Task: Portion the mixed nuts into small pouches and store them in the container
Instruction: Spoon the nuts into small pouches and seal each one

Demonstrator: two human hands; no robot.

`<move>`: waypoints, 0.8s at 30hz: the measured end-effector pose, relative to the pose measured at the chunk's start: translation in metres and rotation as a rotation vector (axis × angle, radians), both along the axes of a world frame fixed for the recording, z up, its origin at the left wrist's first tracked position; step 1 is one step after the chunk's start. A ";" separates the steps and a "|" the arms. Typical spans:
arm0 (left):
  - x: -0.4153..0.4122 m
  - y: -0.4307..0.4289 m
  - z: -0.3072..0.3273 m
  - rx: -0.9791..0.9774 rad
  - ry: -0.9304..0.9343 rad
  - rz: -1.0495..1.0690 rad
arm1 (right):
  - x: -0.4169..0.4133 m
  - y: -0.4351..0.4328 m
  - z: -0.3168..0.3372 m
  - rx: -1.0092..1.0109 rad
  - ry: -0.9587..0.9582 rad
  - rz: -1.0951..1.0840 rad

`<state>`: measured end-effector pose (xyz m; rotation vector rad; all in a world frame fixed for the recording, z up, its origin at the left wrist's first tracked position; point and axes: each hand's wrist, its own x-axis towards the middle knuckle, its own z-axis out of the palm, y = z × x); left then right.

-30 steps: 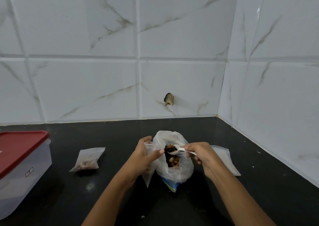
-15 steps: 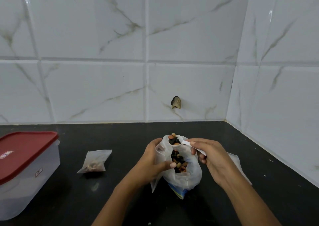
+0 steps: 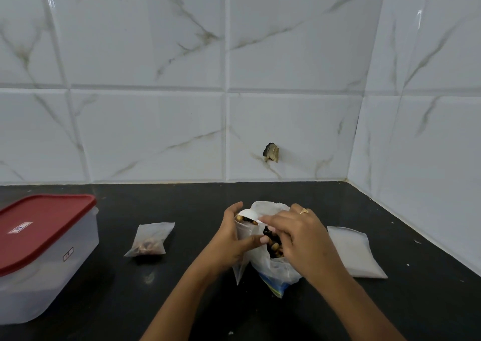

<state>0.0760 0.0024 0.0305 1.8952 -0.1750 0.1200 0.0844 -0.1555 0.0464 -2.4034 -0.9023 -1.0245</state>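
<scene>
Black surface (image 3: pixel 182 202), right of its middle: left hand (image 3: pixel 229 241) grips the small pouch (image 3: pixel 244 232) upright, mouth up, just left of the nut bag (image 3: pixel 276 269); right hand (image 3: pixel 299 236) pinches the loaded spoon (image 3: pixel 247 213), tipped over that mouth.

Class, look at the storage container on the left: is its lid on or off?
On. The red lid lies flat over the clear container, covering its whole top.

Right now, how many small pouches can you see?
3: a filled pouch on the counter beside the container; an open pouch gripped by the left hand at the spoon; a flat empty pouch right of the nut bag, possibly a stack hiding more.
</scene>
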 end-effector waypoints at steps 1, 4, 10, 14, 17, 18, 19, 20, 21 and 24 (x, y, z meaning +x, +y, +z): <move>0.000 0.000 0.000 0.001 -0.003 0.004 | -0.001 0.000 0.001 -0.036 -0.045 -0.026; 0.001 0.000 -0.001 -0.019 0.001 0.009 | -0.003 0.000 0.001 -0.086 -0.103 -0.071; 0.002 0.000 -0.002 -0.079 -0.010 0.018 | 0.000 0.000 -0.002 -0.013 -0.128 -0.063; 0.001 0.000 -0.001 -0.062 -0.009 0.023 | -0.006 -0.003 0.008 0.381 0.392 0.021; 0.000 -0.001 0.001 -0.026 -0.038 0.043 | -0.009 -0.012 0.018 0.731 0.827 0.125; 0.000 -0.001 0.000 -0.010 -0.070 0.048 | -0.007 -0.015 0.019 0.812 0.879 0.109; 0.001 -0.001 -0.001 0.016 -0.120 0.055 | -0.005 -0.017 0.019 0.863 0.895 0.069; 0.001 0.000 -0.003 0.052 -0.178 0.069 | -0.002 -0.019 0.017 0.878 0.889 0.013; 0.001 0.000 -0.005 0.091 -0.228 0.086 | 0.000 -0.020 0.014 0.860 0.873 -0.048; 0.000 0.003 -0.008 0.132 -0.267 0.124 | 0.006 -0.020 0.005 0.619 0.842 -0.228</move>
